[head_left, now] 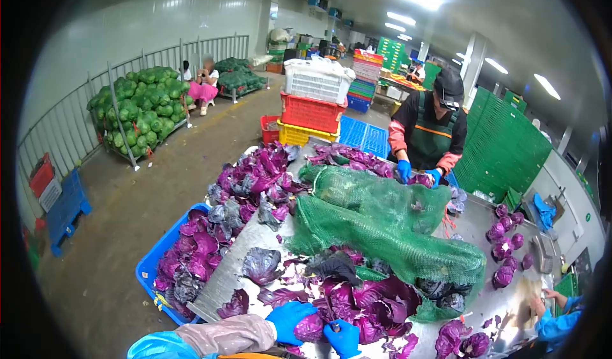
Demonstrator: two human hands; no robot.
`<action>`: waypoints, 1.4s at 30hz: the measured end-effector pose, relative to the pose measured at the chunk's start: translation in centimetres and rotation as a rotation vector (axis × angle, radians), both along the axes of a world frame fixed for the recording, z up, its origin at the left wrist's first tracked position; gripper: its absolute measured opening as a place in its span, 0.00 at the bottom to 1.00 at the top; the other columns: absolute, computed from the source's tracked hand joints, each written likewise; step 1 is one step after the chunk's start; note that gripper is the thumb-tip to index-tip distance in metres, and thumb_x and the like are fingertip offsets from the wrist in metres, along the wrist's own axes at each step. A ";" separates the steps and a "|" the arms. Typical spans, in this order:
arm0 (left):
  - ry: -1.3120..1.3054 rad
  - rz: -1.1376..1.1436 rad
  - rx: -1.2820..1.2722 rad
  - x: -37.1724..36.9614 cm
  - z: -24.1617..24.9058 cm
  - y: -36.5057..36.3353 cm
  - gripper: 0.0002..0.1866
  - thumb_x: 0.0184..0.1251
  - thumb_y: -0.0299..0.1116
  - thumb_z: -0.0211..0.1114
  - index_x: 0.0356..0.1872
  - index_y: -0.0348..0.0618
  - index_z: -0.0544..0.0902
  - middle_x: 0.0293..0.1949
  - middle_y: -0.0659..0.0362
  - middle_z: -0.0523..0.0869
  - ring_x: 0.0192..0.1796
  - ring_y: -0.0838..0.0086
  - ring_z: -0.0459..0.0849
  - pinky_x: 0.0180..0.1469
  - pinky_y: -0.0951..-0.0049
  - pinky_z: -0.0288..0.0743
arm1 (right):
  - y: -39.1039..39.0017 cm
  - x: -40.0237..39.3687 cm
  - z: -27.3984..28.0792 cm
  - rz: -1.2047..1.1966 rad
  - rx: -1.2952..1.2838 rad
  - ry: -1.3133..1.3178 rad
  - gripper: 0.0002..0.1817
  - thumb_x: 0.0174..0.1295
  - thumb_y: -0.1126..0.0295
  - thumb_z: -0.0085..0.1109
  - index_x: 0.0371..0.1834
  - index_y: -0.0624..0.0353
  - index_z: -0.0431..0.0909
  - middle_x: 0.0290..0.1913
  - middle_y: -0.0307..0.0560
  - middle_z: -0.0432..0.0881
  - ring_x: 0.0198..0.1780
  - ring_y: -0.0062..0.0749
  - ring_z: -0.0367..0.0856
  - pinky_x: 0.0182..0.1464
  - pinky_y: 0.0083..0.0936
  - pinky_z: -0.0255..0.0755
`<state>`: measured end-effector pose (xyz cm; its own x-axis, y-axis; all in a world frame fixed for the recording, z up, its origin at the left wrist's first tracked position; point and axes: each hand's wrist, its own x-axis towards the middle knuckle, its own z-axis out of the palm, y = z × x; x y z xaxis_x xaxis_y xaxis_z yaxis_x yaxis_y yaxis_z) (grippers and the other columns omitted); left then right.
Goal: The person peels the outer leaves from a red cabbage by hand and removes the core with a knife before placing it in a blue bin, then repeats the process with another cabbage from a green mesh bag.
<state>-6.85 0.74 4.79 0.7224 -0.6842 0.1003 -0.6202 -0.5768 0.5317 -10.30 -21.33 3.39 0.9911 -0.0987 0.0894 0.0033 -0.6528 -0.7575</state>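
Note:
At the near edge of the metal table (pixel 229 273), my left hand (pixel 292 321), in a blue glove, is wrapped over the side of a purple cabbage (pixel 310 328). My right hand (pixel 343 338), also gloved in blue, is closed beside the cabbage, with a small brownish object (pixel 335 327) at its fingers that I cannot make out. Loose purple leaves (pixel 366 301) lie just beyond both hands. Farther back, green mesh sacks (pixel 389 238) spread across the table, with dark cabbages (pixel 446 292) inside the near one.
A blue bin (pixel 153 257) of purple leaves stands at the left. Across the table, a co-worker (pixel 437 126) in blue gloves handles cabbage. Another person's hands (pixel 548 301) are at the right edge. Trimmed cabbages (pixel 502 247) sit at the right; stacked crates (pixel 312 110) stand behind.

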 end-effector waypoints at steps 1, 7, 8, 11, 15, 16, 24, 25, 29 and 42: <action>0.040 -0.007 -0.026 -0.1 0.1 0.3 0.55 0.35 0.53 0.80 0.68 0.45 0.65 0.65 0.46 0.71 0.63 0.49 0.72 0.66 0.52 0.65 | 0.2 0.6 -0.2 -0.008 0.040 -0.035 0.08 0.48 0.66 0.67 0.22 0.59 0.81 0.17 0.48 0.77 0.19 0.37 0.77 0.26 0.33 0.72; -0.025 0.030 0.028 -0.7 0.3 -0.3 0.53 0.35 0.53 0.79 0.68 0.47 0.67 0.64 0.47 0.72 0.62 0.50 0.73 0.64 0.54 0.68 | 0.5 -0.2 -3.2 -0.178 0.219 -0.019 0.10 0.44 0.65 0.66 0.18 0.60 0.80 0.17 0.52 0.78 0.19 0.39 0.79 0.25 0.34 0.72; -0.021 0.035 0.024 -0.5 0.3 -0.4 0.53 0.35 0.52 0.79 0.69 0.49 0.66 0.66 0.48 0.71 0.62 0.50 0.72 0.63 0.53 0.69 | 0.3 0.1 -3.0 -0.176 0.182 -0.036 0.10 0.44 0.65 0.66 0.18 0.60 0.80 0.17 0.52 0.78 0.19 0.40 0.79 0.25 0.34 0.72; -0.030 -0.011 -0.002 -0.5 0.1 -0.2 0.54 0.35 0.51 0.79 0.71 0.53 0.63 0.67 0.52 0.69 0.62 0.51 0.72 0.60 0.52 0.72 | 0.0 0.2 -2.1 -0.190 0.074 -0.008 0.11 0.44 0.64 0.64 0.17 0.60 0.79 0.18 0.55 0.78 0.20 0.44 0.80 0.25 0.38 0.71; -0.102 -0.188 0.059 -1.8 0.4 0.2 0.57 0.35 0.53 0.79 0.72 0.56 0.61 0.68 0.53 0.67 0.64 0.50 0.70 0.60 0.48 0.70 | -1.9 1.4 -4.0 -0.154 -0.125 0.052 0.13 0.46 0.59 0.63 0.19 0.58 0.80 0.23 0.59 0.80 0.27 0.53 0.82 0.30 0.44 0.74; -0.113 -0.182 0.083 -2.0 0.7 0.4 0.57 0.35 0.54 0.79 0.73 0.58 0.61 0.69 0.53 0.66 0.65 0.49 0.69 0.61 0.45 0.68 | -2.0 1.4 -4.0 -0.137 -0.133 0.085 0.13 0.46 0.58 0.63 0.20 0.58 0.80 0.24 0.59 0.81 0.28 0.54 0.82 0.31 0.45 0.74; 0.050 0.012 0.128 -3.5 2.1 1.3 0.54 0.38 0.54 0.80 0.72 0.71 0.61 0.72 0.39 0.55 0.71 0.38 0.59 0.67 0.41 0.61 | -1.6 0.6 -4.1 -0.111 -0.130 0.113 0.17 0.51 0.51 0.63 0.27 0.56 0.81 0.27 0.60 0.81 0.30 0.57 0.82 0.30 0.48 0.72; 0.063 0.030 0.089 -3.7 2.6 1.2 0.54 0.35 0.51 0.81 0.71 0.67 0.64 0.71 0.38 0.56 0.70 0.37 0.60 0.68 0.43 0.61 | -1.6 0.5 -5.1 -0.117 -0.081 0.074 0.17 0.52 0.52 0.62 0.27 0.56 0.80 0.27 0.59 0.81 0.31 0.57 0.81 0.30 0.49 0.71; 0.030 0.000 -0.014 -3.6 1.8 1.6 0.49 0.34 0.51 0.82 0.67 0.64 0.71 0.70 0.36 0.60 0.67 0.40 0.64 0.69 0.47 0.59 | -1.2 0.6 -3.0 -0.221 -0.170 0.185 0.13 0.51 0.57 0.56 0.27 0.54 0.81 0.32 0.59 0.82 0.36 0.58 0.82 0.37 0.49 0.75; -0.028 -0.209 -0.093 -1.9 -0.1 3.9 0.50 0.34 0.51 0.82 0.67 0.64 0.70 0.70 0.42 0.59 0.68 0.42 0.63 0.69 0.47 0.59 | 3.2 0.5 -1.4 0.317 0.699 0.266 0.30 0.55 0.53 0.70 0.62 0.49 0.77 0.53 0.50 0.83 0.55 0.32 0.81 0.59 0.28 0.72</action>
<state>-8.71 4.62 4.66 0.5620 -0.8055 0.1879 -0.7364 -0.3838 0.5571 -9.83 -18.17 1.98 0.9607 0.2442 -0.1320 -0.1294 -0.0266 -0.9912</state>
